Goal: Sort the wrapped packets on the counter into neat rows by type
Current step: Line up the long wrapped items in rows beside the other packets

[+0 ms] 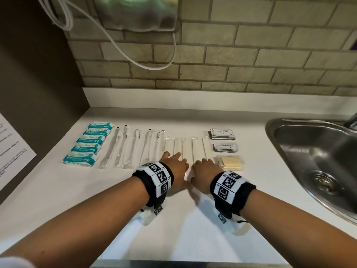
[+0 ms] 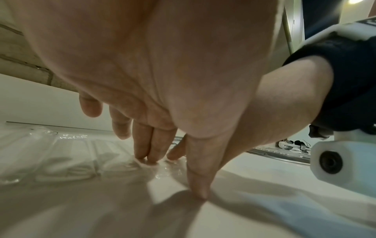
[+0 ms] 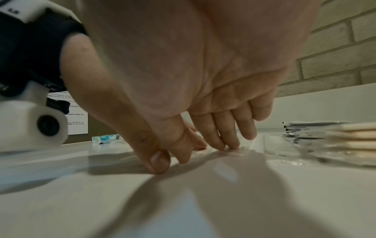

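On the white counter lie rows of packets: teal soap packets at the left, clear-wrapped toothbrushes, white wrapped sticks, then grey sachet stacks and a cotton-bud pack at the right. My left hand lies flat with straight fingers pressing the near ends of the white sticks. My right hand rests beside it, fingers straight, touching the wrapper ends next to the cotton-bud pack. Neither hand grips anything.
A steel sink is set into the counter at the right. A brick wall runs behind, with a white cable hanging down. A dark side panel with a printed sheet stands at the left.
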A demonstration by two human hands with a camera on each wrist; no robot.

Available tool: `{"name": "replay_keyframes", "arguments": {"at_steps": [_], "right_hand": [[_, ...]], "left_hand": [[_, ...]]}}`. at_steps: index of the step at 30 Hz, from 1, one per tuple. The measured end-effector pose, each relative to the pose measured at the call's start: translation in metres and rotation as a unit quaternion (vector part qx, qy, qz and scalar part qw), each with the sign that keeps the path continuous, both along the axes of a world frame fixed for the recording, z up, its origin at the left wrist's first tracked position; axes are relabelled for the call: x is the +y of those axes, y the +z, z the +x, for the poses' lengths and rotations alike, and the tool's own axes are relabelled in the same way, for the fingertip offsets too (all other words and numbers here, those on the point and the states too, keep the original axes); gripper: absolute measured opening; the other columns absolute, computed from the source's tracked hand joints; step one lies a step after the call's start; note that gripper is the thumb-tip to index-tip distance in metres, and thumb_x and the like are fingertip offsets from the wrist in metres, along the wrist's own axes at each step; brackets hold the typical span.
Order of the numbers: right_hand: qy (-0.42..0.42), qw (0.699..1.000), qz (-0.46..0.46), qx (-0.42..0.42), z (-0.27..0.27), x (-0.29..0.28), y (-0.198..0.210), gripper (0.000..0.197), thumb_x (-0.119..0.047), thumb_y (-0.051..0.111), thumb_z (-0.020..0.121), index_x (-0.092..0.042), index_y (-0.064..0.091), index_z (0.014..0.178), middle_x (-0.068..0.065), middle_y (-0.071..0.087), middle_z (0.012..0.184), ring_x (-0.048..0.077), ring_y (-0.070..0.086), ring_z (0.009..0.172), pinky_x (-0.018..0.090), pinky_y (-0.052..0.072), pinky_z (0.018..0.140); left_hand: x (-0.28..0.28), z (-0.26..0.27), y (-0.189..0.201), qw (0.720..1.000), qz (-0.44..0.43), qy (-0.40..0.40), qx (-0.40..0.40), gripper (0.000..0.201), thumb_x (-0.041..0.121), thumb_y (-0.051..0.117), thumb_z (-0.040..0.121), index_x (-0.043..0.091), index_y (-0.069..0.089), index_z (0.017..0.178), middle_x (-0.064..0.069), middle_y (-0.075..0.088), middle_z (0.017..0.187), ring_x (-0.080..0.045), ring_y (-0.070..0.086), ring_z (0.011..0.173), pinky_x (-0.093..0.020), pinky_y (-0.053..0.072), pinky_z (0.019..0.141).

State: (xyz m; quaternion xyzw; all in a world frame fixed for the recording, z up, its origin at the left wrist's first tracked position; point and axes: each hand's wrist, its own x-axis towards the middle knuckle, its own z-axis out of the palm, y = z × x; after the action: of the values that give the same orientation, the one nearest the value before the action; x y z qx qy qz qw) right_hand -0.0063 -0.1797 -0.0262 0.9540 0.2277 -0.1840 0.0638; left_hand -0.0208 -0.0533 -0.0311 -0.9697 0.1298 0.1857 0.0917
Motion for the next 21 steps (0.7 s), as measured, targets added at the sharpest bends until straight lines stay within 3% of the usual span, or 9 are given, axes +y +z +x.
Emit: {"name": "replay_keyframes", "arguments": {"at_steps": [11,17,21], "right_hand": [[0.013,1.0,-0.005,0.005,0.0,-0.006,-0.001,0.052,-0.036,0.045,0.095,-0.004,0.046,0.136,0.013,0.047,0.139,0.031,0.034,0.137,0.039,0.021,0.115],[0.025,0.999,-0.011,-0.031,0.004,-0.012,-0.001,0.052,-0.036,0.042,0.095,-0.007,0.045,0.138,0.011,0.045,0.142,0.032,0.029,0.139,0.043,0.013,0.12],[0.021,0.997,-0.041,-0.066,0.014,-0.019,0.005,0.055,-0.037,0.039,0.095,-0.008,0.04,0.143,0.012,0.037,0.15,0.035,0.016,0.146,0.047,0.003,0.121]], "left_hand": [[-0.003,-0.003,0.003,1.0,-0.027,-0.004,-0.002,0.066,0.061,0.042,0.091,0.018,0.038,0.142,0.003,0.027,0.157,-0.021,0.007,0.149,-0.052,0.008,0.116],[-0.004,-0.002,0.004,0.999,-0.043,0.003,-0.007,0.065,0.056,0.05,0.089,0.021,0.038,0.142,0.004,0.025,0.158,-0.022,0.007,0.149,-0.052,0.006,0.116],[-0.009,-0.001,0.004,0.997,-0.078,0.0,-0.024,0.068,0.053,0.053,0.087,0.022,0.034,0.145,0.003,0.022,0.159,-0.024,0.005,0.149,-0.051,0.004,0.116]]}}
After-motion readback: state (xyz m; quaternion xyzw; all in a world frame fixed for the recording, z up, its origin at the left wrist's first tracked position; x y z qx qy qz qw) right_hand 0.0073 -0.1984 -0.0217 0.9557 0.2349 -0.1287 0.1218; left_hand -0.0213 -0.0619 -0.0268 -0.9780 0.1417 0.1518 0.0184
